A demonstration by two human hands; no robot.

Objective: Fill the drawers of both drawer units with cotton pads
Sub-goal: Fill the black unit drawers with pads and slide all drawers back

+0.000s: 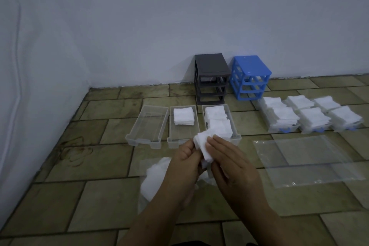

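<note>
A stack of white cotton pads (201,144) is held between my left hand (184,164) and my right hand (231,162) just in front of three clear drawers on the floor. The left drawer (147,126) holds nothing, the middle drawer (171,138) has one stack at its far end, and the right drawer (236,138) is full of pads. A grey drawer frame (211,74) and a blue drawer frame (249,74) stand without drawers by the wall. Three blue-handled drawers (285,129) heaped with pads lie to the right.
An open plastic bag with loose cotton pads (157,173) lies on the tiled floor under my left forearm. Flat clear plastic bags (307,158) lie at the right. A white wall (60,66) closes the left side and the back.
</note>
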